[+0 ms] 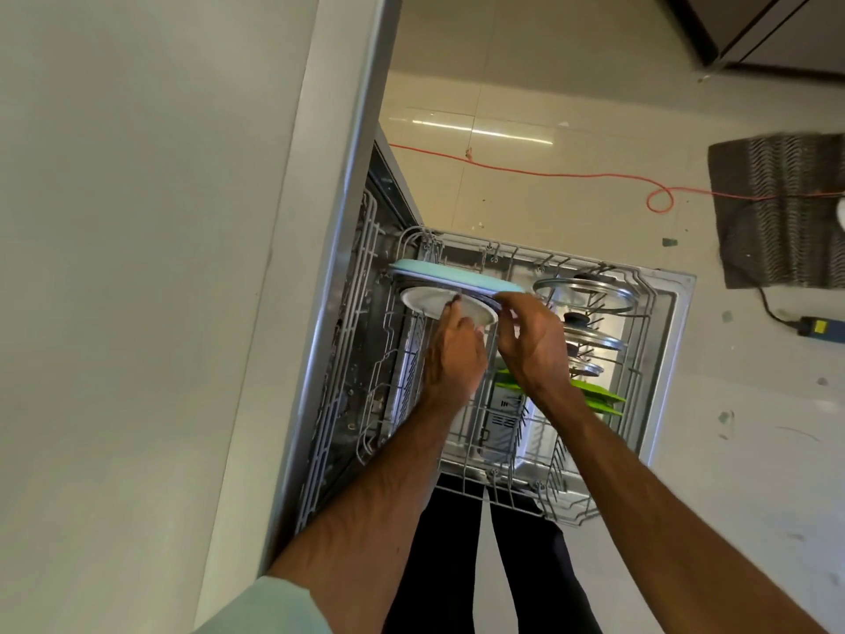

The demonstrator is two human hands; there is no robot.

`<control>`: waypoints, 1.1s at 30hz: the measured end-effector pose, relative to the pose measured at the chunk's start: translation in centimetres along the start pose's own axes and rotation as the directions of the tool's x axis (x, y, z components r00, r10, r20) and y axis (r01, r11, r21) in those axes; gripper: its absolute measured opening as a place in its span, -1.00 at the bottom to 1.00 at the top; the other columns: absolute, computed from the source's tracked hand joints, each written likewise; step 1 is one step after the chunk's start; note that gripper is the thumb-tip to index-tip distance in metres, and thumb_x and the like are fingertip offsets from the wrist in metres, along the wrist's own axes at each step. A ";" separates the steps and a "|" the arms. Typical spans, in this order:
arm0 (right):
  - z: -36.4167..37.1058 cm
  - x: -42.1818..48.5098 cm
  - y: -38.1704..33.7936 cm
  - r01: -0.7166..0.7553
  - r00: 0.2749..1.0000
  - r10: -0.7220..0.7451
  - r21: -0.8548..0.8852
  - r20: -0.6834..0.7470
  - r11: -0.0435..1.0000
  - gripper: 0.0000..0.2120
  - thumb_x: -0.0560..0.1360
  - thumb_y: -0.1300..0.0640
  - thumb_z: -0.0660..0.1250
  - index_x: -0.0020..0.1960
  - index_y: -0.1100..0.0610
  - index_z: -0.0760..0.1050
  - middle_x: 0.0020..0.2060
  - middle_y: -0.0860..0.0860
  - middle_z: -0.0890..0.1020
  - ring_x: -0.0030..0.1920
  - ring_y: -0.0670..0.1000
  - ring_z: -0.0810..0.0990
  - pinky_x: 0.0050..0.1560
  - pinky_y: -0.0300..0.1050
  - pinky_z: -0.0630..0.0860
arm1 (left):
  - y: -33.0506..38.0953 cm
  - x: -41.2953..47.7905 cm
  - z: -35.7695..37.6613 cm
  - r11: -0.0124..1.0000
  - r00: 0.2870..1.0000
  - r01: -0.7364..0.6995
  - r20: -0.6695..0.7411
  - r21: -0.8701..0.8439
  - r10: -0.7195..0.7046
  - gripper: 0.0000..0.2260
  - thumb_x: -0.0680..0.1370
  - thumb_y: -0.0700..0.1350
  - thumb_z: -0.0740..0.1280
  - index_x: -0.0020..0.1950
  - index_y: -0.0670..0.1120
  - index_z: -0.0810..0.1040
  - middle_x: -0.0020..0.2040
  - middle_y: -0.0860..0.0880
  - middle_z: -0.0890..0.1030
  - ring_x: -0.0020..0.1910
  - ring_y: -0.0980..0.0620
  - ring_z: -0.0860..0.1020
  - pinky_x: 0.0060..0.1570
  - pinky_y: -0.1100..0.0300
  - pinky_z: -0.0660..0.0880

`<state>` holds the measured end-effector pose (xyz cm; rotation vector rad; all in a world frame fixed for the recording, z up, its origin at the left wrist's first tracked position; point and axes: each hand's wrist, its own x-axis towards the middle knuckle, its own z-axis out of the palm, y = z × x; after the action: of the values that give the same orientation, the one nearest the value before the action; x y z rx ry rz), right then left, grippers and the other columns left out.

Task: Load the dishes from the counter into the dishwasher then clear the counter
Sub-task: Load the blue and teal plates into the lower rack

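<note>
Head view, single frame, looking steeply down past the counter edge.

- Dishwasher open, door down flat. Lower rack pulled out over the door.
- White plate was at the far left of the rack, tilted, its face towards the camera. Just behind it, touching or nearly touching, stood a larger light-blue plate, also tilted. A dark rim showed between the two; I could not tell what it belonged to.
- Left hand: fingers curled under the near rim of the white plate, thumb lying over its face. Firm grip on that plate.
- Right hand: fingers bent and closed at the right-hand edge where the white and light-blue plates met. Whether it gripped the white plate, the blue one or the dark rim, I could not tell.
- Right half of the rack: three glass lids with dark knobs, slotted one in front of another, near the right hand but apart from it. Nearer the camera, two green flat items stood edge-on, partly hidden by the right wrist.
- Floor: pale tile. An orange cable ran across it to a grey ribbed mat at the right.
- The person's dark trousers showed below the rack, and a pale green sleeve covered the upper left arm
</note>
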<state>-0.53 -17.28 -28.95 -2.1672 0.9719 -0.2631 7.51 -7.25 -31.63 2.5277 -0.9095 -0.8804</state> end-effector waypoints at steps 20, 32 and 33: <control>-8.8 -24.6 -5.3 -0.270 0.918 0.210 0.144 0.337 0.952 -0.80 0.53 0.30 0.33 -0.03 0.06 0.66 -0.15 -0.06 0.71 -0.16 -0.06 0.67 -0.06 0.01 0.65 | 2.3 -28.8 -2.6 0.949 0.960 0.264 -0.047 -0.175 -0.276 -0.78 0.57 -0.13 0.10 -0.09 -0.14 0.53 -0.07 -0.10 0.56 -0.06 -0.10 0.53 -0.03 0.00 0.52; -15.4 -34.6 -19.9 0.095 0.785 -0.123 0.078 0.608 0.992 -0.84 0.47 0.23 0.40 0.00 0.06 0.69 -0.10 0.03 0.75 -0.05 0.09 0.70 0.03 0.05 0.62 | 6.6 -53.6 -11.0 0.879 0.821 0.300 -0.368 -0.372 -0.436 -0.76 0.62 -0.30 0.25 0.24 -0.24 0.60 0.23 -0.21 0.62 0.22 -0.15 0.55 0.19 0.22 0.31; -15.5 -35.7 -21.8 0.148 0.766 -0.178 0.101 0.618 0.984 -0.85 0.46 0.20 0.41 0.00 0.04 0.69 -0.12 0.02 0.75 -0.08 0.07 0.70 0.00 0.04 0.63 | 6.3 -55.9 -11.8 0.878 0.793 0.289 -0.419 -0.382 -0.443 -0.77 0.61 -0.32 0.26 0.22 -0.24 0.60 0.21 -0.21 0.62 0.20 -0.15 0.56 0.17 0.23 0.33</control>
<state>-19.96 9.46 0.94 -2.0748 0.3856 0.3477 -21.87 25.74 5.08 2.5018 -0.1000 -0.3721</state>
